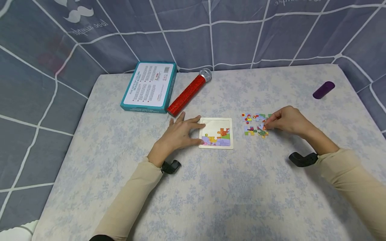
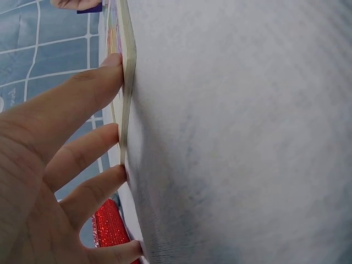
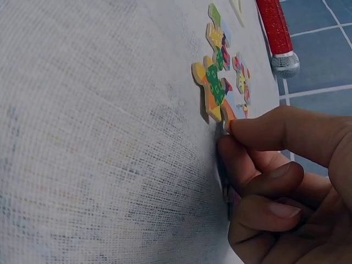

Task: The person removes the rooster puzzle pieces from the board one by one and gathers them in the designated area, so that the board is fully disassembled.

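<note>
A square wooden puzzle tray [image 1: 216, 122] lies mid-table, with several joined pieces [image 1: 212, 139] along its bottom and right side. My left hand [image 1: 180, 134] rests at its left side, fingers spread; in the left wrist view the thumb [image 2: 93, 88] lies on the tray's edge and two fingertips touch it. Right of the tray, several loose jigsaw pieces [image 1: 250, 130] lie picture side up. My right hand [image 1: 286, 119] pinches an orange-edged jigsaw piece [image 3: 227, 116] between thumb and index finger, right beside the others. The fingers cover most of that piece.
A teal-and-white box [image 1: 147, 85] lies at the back left. Beside it a red glittery microphone [image 1: 188, 95] lies slanted, its lower end near my left fingertips. A dark purple cylinder [image 1: 323, 90] lies at the far right. A grid-patterned curtain [image 1: 190, 43] hangs behind the table.
</note>
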`<action>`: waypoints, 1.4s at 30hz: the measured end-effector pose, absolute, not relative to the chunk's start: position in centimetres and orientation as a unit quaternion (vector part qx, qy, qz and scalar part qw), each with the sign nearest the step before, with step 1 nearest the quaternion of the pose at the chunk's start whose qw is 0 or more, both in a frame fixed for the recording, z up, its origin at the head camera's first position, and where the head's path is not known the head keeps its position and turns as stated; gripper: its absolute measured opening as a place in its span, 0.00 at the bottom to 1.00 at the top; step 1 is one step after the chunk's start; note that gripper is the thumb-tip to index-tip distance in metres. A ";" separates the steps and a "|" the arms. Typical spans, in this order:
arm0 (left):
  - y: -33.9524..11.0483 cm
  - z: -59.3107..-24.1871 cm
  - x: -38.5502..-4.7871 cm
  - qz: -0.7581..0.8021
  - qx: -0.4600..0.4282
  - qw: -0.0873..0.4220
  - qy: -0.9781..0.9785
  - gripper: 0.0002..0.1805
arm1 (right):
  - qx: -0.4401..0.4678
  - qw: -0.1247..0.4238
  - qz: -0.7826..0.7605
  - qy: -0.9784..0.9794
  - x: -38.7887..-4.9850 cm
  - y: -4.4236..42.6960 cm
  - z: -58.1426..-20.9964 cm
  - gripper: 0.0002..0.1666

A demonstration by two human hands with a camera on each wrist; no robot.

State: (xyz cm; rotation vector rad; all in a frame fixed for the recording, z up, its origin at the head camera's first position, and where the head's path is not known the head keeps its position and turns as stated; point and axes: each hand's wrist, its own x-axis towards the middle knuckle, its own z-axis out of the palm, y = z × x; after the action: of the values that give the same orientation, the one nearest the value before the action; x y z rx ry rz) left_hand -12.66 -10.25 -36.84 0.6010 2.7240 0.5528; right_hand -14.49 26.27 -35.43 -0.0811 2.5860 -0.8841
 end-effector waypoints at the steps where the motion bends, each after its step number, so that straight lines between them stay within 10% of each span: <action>1: -10.3 -36.9 -12.7 0.192 0.209 0.148 0.947 0.33 | -0.033 0.200 -0.312 0.928 -14.5 26.2 -35.4 0.14; 42: -10.2 -36.8 -12.7 0.185 0.210 0.151 0.948 0.33 | -0.248 0.152 -0.348 0.891 -14.9 15.9 -36.6 0.13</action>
State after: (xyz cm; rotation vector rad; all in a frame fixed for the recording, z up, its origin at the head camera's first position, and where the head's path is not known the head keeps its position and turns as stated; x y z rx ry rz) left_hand -12.75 -10.24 -36.85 0.6023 2.7225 0.5320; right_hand -14.87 15.86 -36.64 -0.7123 2.5578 -0.9990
